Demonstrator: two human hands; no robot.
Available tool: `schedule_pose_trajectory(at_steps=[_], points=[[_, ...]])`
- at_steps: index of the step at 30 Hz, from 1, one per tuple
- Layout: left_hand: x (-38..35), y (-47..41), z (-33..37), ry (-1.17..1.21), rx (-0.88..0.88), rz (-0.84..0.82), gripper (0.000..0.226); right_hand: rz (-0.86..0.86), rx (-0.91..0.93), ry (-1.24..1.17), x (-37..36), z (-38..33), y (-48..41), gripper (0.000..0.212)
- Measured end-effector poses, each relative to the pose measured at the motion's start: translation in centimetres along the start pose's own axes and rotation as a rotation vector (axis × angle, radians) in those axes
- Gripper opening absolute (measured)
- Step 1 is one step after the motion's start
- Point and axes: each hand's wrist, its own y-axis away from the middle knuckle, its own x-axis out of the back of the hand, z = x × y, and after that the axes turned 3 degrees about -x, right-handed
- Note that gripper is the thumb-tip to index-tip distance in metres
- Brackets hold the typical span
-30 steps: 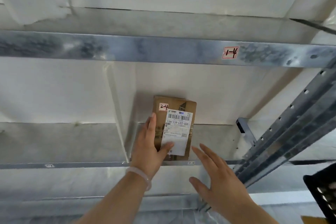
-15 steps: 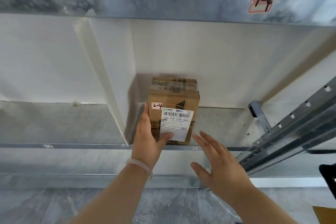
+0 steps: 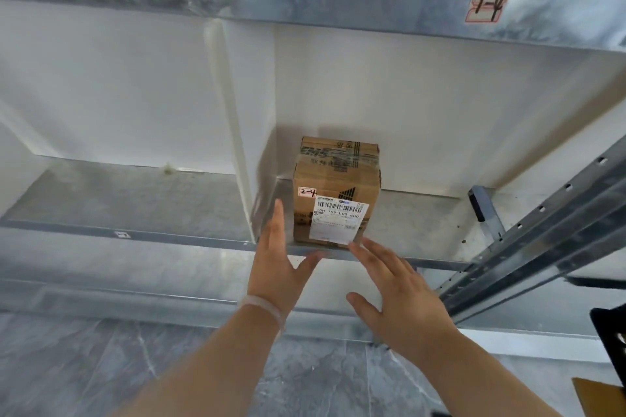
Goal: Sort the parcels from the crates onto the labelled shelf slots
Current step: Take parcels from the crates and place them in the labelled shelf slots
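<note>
The cardboard parcel (image 3: 335,193) stands upright on the metal shelf (image 3: 423,223), tucked into the left end of its bay, just beside the white divider (image 3: 233,145) and close to the back wall, with its shipping label (image 3: 338,218) facing out. That placement makes sense: the small handwritten tag (image 3: 307,192) on the box reads 2-4, and the slot tag (image 3: 487,6) on the beam above reads 1-4, so this level under it would be the matching row, though I cannot read this shelf's own marker from here. The left hand (image 3: 277,267) is flat and upright, fingers spread loosely, sitting between the divider and the box's left side; whether it touches the cardboard I cannot tell, but its grip is not closed on anything. The right hand (image 3: 396,294) hovers in front of the shelf edge, fingers splayed, fingertips just below the label's lower corner, holding nothing. Both palms read as guiding rather than carrying, squaring the box in place with the label outward so it can be read later. To my eye this parcel's placement is all but done. Down at the right edge a dark crate (image 3: 611,332) peeks in, likely the source for the next one.
</note>
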Motion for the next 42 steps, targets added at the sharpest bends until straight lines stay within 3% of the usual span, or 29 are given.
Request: schedule_pose_trajectory(at_steps=[3, 7, 16, 28, 42], points=[[2.8, 3.1, -0.3, -0.148, 0.004, -0.013, 0.098, -0.026, 0.087, 0.02, -0.1, -2.3, -0.1, 0.071], [9.2, 6.2, -1.2, -0.306, -0.068, 0.119, 0.082, -0.04, 0.287, 0.053, 0.5, -7.4, -1.1, 0.068], [28.9, 14.8, -3.1, -0.759, 0.005, 0.3, 0.072, -0.041, 0.708, 0.044, -0.4, -27.0, -0.5, 0.07], [55.5, 38.8, -8.6, -1.012, 0.437, 0.575, 0.074, -0.045, 1.267, 0.003, -9.5, -60.4, 12.8, 0.08], [72.9, 58.3, -13.0, -1.076, 0.826, 0.835, 0.072, -0.161, 1.655, -0.173, -17.9, -86.5, 27.4, 0.074]])
